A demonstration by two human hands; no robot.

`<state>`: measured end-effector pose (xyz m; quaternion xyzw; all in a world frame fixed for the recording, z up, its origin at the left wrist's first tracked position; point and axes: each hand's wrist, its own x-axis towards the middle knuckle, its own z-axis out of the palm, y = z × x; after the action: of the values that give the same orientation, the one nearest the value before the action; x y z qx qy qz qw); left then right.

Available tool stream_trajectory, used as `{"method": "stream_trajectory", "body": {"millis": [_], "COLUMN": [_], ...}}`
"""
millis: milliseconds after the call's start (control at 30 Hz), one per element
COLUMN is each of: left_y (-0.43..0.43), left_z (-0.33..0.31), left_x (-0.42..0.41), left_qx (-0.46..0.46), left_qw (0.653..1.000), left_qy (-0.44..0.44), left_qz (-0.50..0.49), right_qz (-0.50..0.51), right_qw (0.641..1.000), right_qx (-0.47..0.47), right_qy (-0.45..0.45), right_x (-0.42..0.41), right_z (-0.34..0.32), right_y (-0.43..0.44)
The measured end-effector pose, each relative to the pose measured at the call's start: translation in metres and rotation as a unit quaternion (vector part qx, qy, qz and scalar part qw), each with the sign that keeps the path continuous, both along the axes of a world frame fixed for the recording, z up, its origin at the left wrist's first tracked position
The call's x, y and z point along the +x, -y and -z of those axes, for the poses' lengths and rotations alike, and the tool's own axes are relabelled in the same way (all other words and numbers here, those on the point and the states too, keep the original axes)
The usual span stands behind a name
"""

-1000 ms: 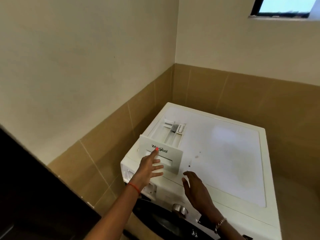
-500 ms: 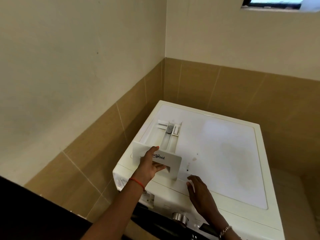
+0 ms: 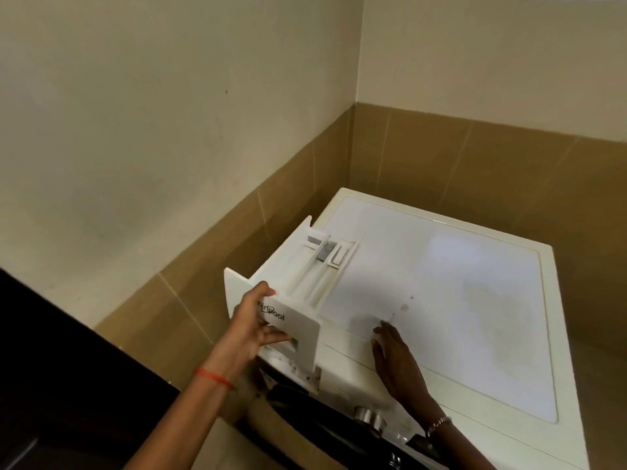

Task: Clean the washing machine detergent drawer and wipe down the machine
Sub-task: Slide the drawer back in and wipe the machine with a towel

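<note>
The white detergent drawer (image 3: 305, 269) lies on top of the white washing machine (image 3: 441, 283), along its left edge, its front panel toward me and sticking out past the machine's front. My left hand (image 3: 252, 325) grips that front panel, thumb on its face and fingers in the handle recess. Flat on the machine's top near the front edge rests my right hand (image 3: 395, 359), fingers straight. Small dark specks mark the lid just beyond it.
The machine stands in a corner with brown tiled walls to the left and behind. A metal knob (image 3: 368, 417) and the dark door sit on the machine's front below my hands. A dark surface (image 3: 51, 385) fills the lower left.
My left hand went from touching the drawer's front panel to gripping it, and the drawer has shifted toward me and to the left. My right hand has settled flat on the lid.
</note>
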<state>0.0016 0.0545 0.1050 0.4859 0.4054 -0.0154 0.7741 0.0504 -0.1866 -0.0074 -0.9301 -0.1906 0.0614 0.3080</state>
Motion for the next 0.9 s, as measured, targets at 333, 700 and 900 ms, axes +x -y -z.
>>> {"method": "stream_trajectory", "body": {"millis": [333,700,900], "left_y": [-0.046,-0.04,-0.041], "left_z": [0.006,0.047,0.08], "left_x": [-0.129,-0.231,-0.25], "left_qx": [0.042,0.03,0.002], "left_qw": [0.997,0.994,0.991], "left_qy": [-0.038,-0.098,-0.128], "left_qz": [-0.045,-0.034,-0.03], "right_qz": [-0.1,-0.116,-0.112], "right_qw": [0.992,0.975,0.975], "right_qx": [-0.072,-0.179,-0.179], "right_qy": [0.037,0.064,0.068], "right_x": [0.025,0.036,0.036], "right_z": [0.005,0.031,0.032], "right_y": [-0.047,-0.063,-0.064]}}
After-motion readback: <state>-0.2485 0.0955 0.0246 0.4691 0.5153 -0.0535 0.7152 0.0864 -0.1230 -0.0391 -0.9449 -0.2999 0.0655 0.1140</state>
